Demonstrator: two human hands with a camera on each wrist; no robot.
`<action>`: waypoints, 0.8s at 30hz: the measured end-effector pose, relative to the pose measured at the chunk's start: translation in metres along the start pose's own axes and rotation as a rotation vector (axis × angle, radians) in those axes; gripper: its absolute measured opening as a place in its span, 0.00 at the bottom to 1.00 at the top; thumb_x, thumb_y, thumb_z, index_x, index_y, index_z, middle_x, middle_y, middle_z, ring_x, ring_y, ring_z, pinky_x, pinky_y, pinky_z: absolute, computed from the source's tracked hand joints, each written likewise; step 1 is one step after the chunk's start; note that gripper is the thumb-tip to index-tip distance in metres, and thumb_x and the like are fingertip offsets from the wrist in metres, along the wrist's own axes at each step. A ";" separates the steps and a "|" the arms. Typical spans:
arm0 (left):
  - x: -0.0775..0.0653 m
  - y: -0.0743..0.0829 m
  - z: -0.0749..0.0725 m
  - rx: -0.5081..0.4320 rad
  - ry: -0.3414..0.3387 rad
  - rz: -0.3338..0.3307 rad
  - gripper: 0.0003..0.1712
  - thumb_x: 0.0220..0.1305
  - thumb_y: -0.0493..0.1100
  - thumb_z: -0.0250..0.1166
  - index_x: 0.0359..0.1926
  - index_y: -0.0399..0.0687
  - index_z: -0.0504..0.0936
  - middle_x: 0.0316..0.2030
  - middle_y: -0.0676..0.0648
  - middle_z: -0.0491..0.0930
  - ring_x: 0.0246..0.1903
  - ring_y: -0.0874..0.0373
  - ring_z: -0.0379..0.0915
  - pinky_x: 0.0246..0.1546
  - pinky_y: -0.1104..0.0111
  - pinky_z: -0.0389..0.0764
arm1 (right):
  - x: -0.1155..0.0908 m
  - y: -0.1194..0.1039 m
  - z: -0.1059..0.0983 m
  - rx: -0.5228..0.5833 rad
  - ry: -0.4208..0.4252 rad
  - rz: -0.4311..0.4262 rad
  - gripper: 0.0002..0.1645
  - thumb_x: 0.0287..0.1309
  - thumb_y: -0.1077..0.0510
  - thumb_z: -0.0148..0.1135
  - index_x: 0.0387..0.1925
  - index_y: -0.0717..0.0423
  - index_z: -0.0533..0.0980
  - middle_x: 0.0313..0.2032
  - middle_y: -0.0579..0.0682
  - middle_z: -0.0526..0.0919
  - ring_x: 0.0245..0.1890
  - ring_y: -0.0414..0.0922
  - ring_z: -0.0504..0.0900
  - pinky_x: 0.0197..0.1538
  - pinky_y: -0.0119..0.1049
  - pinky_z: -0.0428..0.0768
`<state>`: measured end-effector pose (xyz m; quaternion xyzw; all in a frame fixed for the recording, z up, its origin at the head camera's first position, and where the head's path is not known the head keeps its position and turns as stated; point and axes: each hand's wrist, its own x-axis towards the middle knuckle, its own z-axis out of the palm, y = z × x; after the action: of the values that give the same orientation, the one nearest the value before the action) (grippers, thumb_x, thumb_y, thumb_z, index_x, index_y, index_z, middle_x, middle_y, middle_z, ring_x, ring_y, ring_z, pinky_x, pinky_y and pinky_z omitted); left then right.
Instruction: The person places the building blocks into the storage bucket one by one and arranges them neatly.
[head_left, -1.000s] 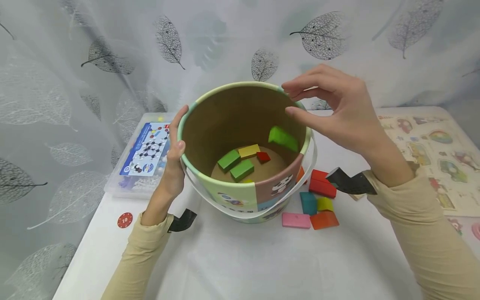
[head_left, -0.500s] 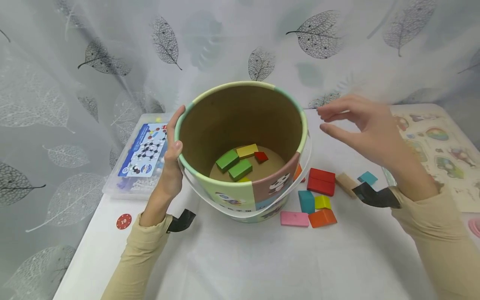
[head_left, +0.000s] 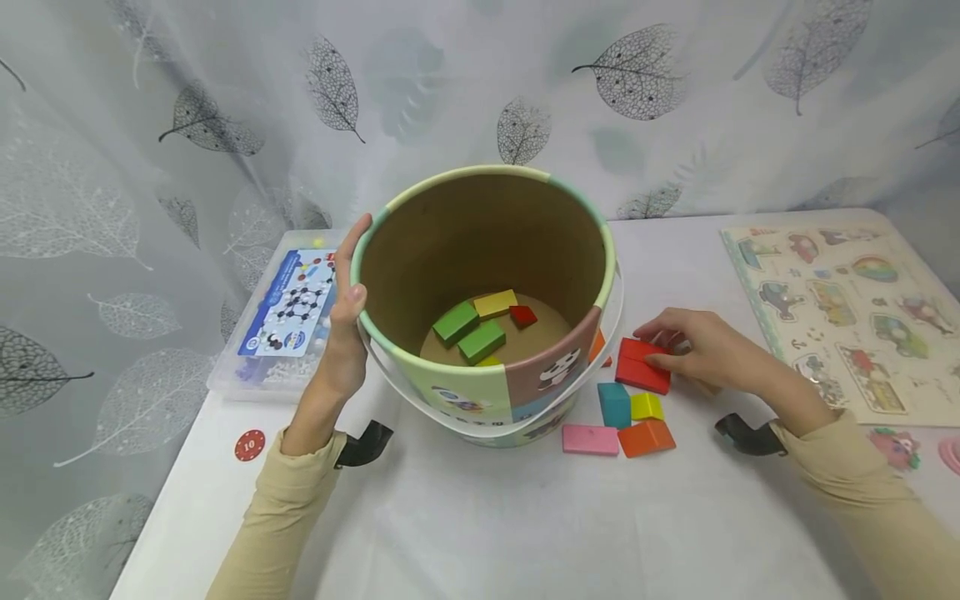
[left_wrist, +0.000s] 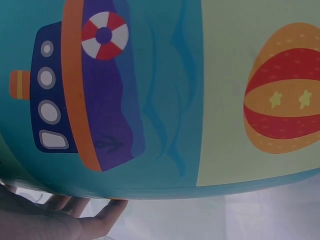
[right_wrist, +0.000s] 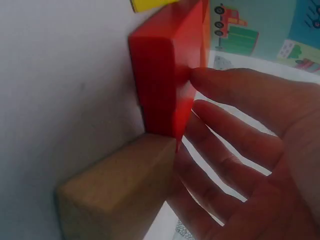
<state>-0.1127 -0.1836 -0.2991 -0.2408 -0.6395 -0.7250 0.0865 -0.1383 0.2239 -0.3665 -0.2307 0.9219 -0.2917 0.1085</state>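
A cardboard toy bucket [head_left: 468, 379] tilts toward me, its white handle [head_left: 480, 428] hanging in front. My left hand [head_left: 347, 333] grips its left side, thumb tip at the rim; in the left wrist view its fingers [left_wrist: 102, 220] reach along the rim. Inside lie green blocks [head_left: 482, 342], a yellow block [head_left: 495, 304] and a small red one [head_left: 522, 316]. Right of the bucket, my right hand [head_left: 708, 350] pinches a red block [head_left: 637, 379], thumb on the near face, fingers behind. Another red piece [right_wrist: 161, 120] adjoins it, beside a bare wooden block [right_wrist: 115, 180].
Teal [head_left: 615, 406], yellow [head_left: 647, 407], orange [head_left: 647, 438] and pink [head_left: 590, 440] blocks lie before the red ones. A clear plastic box [head_left: 258, 379] stands left, a red chip [head_left: 250, 445] nearer. A wooden puzzle board [head_left: 840, 317] lies right; a leaf-print curtain [head_left: 450, 83] hangs behind.
A green block dropped into the bucket's right side and went out of sight. My right hand moved right from the rim, then down to the red block. My left hand stayed on the bucket.
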 end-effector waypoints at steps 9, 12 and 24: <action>0.000 0.000 -0.001 0.002 -0.003 0.008 0.48 0.60 0.65 0.52 0.76 0.56 0.45 0.71 0.39 0.53 0.71 0.39 0.48 0.68 0.47 0.55 | 0.007 -0.002 0.002 -0.057 0.001 -0.003 0.22 0.53 0.59 0.71 0.50 0.59 0.80 0.38 0.49 0.83 0.38 0.43 0.79 0.39 0.29 0.80; 0.001 -0.001 -0.001 0.003 -0.007 0.005 0.48 0.61 0.65 0.52 0.76 0.57 0.45 0.71 0.39 0.53 0.71 0.40 0.48 0.68 0.45 0.53 | 0.006 -0.001 0.000 -0.050 -0.025 -0.004 0.23 0.51 0.60 0.72 0.51 0.58 0.80 0.38 0.48 0.83 0.39 0.43 0.80 0.40 0.31 0.82; 0.000 -0.002 -0.001 0.010 -0.004 0.011 0.48 0.60 0.66 0.52 0.76 0.56 0.45 0.71 0.39 0.54 0.71 0.40 0.49 0.68 0.47 0.54 | 0.005 0.005 0.000 -0.113 0.021 -0.027 0.25 0.49 0.61 0.73 0.51 0.59 0.80 0.40 0.50 0.82 0.40 0.45 0.79 0.41 0.36 0.83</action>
<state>-0.1141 -0.1845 -0.3004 -0.2452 -0.6420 -0.7208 0.0903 -0.1441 0.2251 -0.3703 -0.2456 0.9348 -0.2430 0.0818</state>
